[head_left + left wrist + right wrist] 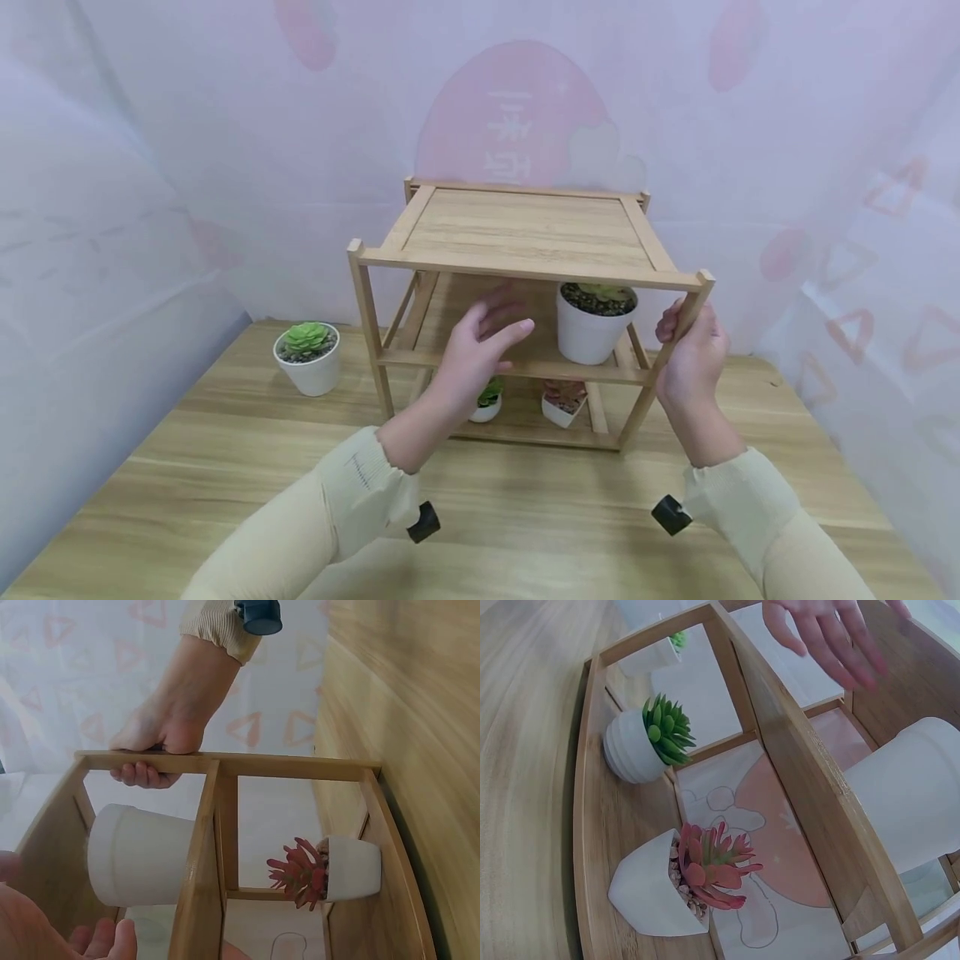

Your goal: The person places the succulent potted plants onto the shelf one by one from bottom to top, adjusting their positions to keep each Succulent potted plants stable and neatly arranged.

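Note:
A wooden shelf rack [525, 229] stands before me. My right hand [696, 354] grips its front right post, the fingers curled round the wood. My left hand [474, 350] is held at the front of the middle shelf, its fingers extended and holding nothing. To the right of that hand, a large white pot [590, 332] with a succulent in dark soil stands on the middle shelf. On the bottom shelf are a green succulent in a small ribbed white pot [634, 746] and a red succulent [716, 866] in an angular white pot [656, 892].
Left of the rack, another green succulent in a white pot [315, 371] stands on the wooden table [540, 508]. Printed pale cloth [225, 125] hangs behind and at both sides. The rack's top board lies above my left hand.

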{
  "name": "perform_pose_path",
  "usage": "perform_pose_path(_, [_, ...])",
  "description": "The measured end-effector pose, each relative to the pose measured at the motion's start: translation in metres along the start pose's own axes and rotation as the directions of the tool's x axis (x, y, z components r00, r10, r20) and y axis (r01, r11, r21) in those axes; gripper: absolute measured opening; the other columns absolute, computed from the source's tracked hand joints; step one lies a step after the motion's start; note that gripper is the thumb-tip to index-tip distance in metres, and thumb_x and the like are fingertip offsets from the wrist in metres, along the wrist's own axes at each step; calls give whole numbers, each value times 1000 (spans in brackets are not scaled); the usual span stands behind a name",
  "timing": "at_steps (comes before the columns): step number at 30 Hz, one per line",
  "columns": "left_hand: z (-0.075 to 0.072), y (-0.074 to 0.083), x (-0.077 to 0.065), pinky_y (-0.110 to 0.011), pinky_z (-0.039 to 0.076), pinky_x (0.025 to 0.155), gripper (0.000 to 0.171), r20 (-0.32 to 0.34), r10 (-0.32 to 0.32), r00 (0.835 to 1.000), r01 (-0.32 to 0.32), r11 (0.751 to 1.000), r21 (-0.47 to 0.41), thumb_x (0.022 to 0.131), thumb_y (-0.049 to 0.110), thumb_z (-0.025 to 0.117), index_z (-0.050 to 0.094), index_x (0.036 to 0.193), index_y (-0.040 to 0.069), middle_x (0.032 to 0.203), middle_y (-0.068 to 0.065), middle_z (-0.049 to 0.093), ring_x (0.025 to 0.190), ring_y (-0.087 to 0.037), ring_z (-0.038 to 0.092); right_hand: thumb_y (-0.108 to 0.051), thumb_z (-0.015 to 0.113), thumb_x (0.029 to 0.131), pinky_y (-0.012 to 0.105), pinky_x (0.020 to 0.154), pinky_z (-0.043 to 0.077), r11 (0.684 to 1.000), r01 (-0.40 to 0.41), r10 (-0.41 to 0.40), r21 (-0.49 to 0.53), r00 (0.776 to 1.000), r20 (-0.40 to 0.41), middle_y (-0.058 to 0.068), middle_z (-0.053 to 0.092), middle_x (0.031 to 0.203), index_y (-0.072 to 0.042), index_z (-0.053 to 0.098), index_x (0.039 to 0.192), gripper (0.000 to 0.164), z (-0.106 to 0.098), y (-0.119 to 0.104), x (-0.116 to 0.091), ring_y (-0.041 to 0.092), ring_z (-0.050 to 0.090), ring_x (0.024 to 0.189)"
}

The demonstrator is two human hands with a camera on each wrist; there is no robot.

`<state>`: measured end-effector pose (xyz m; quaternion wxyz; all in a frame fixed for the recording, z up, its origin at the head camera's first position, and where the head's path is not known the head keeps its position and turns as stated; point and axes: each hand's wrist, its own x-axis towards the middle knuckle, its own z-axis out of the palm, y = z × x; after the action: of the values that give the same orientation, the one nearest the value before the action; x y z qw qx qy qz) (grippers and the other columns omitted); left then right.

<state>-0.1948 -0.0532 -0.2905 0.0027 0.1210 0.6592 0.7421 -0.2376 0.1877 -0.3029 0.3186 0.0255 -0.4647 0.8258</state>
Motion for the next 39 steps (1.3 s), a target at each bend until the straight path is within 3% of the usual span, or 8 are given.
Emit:
perform_pose_path(10, [-25,0,-28,-58,46,103,60,54,26,998,-31,995,95,102,27,63,41,157,19,153,-3,49,135,-26,51,-11,38,110,19,56,40,1000,-2,2,-3,1000,-1,2,52,63,-8,56,71,43,0,0,2,13,42,57])
perform_pose_path(15, [-36,-3,-36,-46,48,99,58,60,52,997,-59,992,112,102,22,61,41,156,15,154,-10,48,134,-29,51,-10,37,110,19,55,39,1000,10,-10,1,1000,3,2,52,63,-9,56,71,44,1,0,3,13,42,56])
perform_pose_path(18, [-43,-7,-42,-43,48,103,56,56,78,995,-84,990,117,102,17,61,43,155,10,154,-14,46,136,-32,49,-10,36,110,18,54,38,1000,12,-12,-2,1000,7,2,51,62,-9,55,71,44,1,0,3,13,41,56])
perform_pose_path(22, [-53,-10,-52,-44,50,103,55,39,100,994,-105,981,162,102,15,61,44,154,8,153,-17,47,135,-33,49,-10,36,110,18,54,37,1000,4,-4,1,1000,7,2,50,62,-8,55,70,44,0,0,2,13,41,56])
perform_pose_path(30, [-76,-12,-71,-24,49,100,54,-21,135,991,-126,965,230,101,11,61,45,152,2,151,-18,49,135,-33,48,-9,38,109,18,54,39,1000,-10,10,2,1000,-16,2,52,62,-7,56,70,43,1,0,1,12,43,57])
perform_pose_path(39, [-92,-13,-89,-23,49,98,52,-66,122,990,-97,950,296,101,13,62,47,151,5,147,-14,53,133,-31,50,-8,37,109,18,54,39,1000,-13,13,5,1000,-8,2,53,63,-7,56,70,43,1,-2,0,11,43,57])
